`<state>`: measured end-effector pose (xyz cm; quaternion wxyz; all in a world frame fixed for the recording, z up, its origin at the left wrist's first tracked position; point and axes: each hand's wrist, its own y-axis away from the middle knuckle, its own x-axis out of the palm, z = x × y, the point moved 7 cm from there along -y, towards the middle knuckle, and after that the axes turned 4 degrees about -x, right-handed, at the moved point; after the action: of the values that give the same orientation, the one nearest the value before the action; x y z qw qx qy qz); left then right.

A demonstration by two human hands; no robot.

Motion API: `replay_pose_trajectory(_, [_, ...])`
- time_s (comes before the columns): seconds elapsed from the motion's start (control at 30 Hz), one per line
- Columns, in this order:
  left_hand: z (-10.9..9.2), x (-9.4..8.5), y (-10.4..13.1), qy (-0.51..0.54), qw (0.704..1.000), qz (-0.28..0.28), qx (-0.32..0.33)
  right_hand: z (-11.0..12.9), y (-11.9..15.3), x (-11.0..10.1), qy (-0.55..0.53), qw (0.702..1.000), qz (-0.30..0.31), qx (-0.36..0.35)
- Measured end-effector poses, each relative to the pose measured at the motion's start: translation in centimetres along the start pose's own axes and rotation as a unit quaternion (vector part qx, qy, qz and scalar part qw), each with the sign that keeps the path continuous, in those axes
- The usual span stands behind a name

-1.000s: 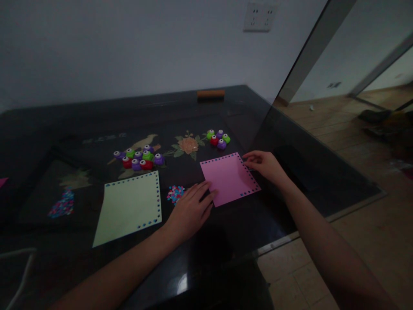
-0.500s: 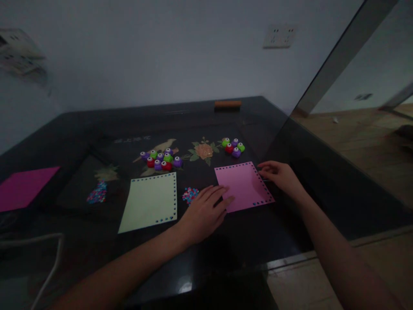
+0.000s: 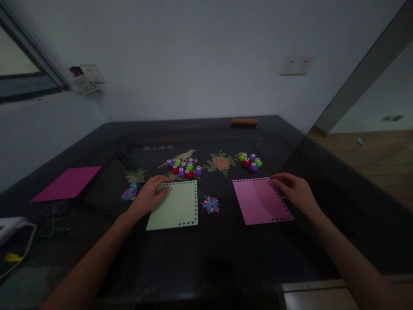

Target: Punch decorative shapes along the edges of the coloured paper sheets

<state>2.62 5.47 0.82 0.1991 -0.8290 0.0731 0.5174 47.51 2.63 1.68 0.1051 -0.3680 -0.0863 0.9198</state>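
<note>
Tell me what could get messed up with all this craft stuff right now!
The left hand is close beside a loose heap of colorful bits, so a bump might scatter them. The right hand is at the pink sheet near its top right corner and could nudge it crooked. Sliding the pale green sheet inward might push into the middle pile.

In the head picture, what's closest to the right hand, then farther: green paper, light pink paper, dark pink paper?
1. Light pink paper: just left of the right hand.
2. Green paper: farther left.
3. Dark pink paper: farthest left.
</note>
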Motion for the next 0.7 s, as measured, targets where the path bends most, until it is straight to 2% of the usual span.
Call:
replay_pose_trajectory(0.07, [1.0,0.3,0.1,0.004,1.000,0.013,-0.007,3.3,0.2,1.7,0.003,0.999,0.035,-0.037])
replay_pose_trajectory(0.13, [1.1,0.5,0.2,0.007,1.000,0.018,-0.001,6.9,0.6,4.1,-0.004,0.993,0.080,-0.083])
replay_pose_trajectory(0.23, [0.9,0.8,0.3,-0.001,1.000,0.015,0.010,12.1,1.1,9.0,0.013,0.975,0.158,-0.158])
replay_pose_trajectory(0.33, [1.0,1.4,0.4,-0.022,1.000,0.011,0.016,15.7,1.4,14.5,0.044,0.943,0.233,-0.235])
replay_pose_trajectory(0.43, [1.2,1.9,0.4,-0.034,0.999,0.015,0.017,17.2,0.7,18.7,0.122,0.925,0.237,-0.270])
replay_pose_trajectory(0.5, [1.3,2.2,0.3,-0.034,0.999,0.023,0.016,17.3,0.1,20.3,0.162,0.923,0.226,-0.266])
replay_pose_trajectory(0.6, [1.4,2.2,0.2,-0.033,0.999,0.029,0.017,17.3,-0.3,21.1,0.189,0.920,0.218,-0.267])
replay_pose_trajectory(0.7, [1.3,2.1,0.2,-0.031,0.999,0.026,0.020,17.2,-0.1,20.8,0.196,0.919,0.211,-0.271])
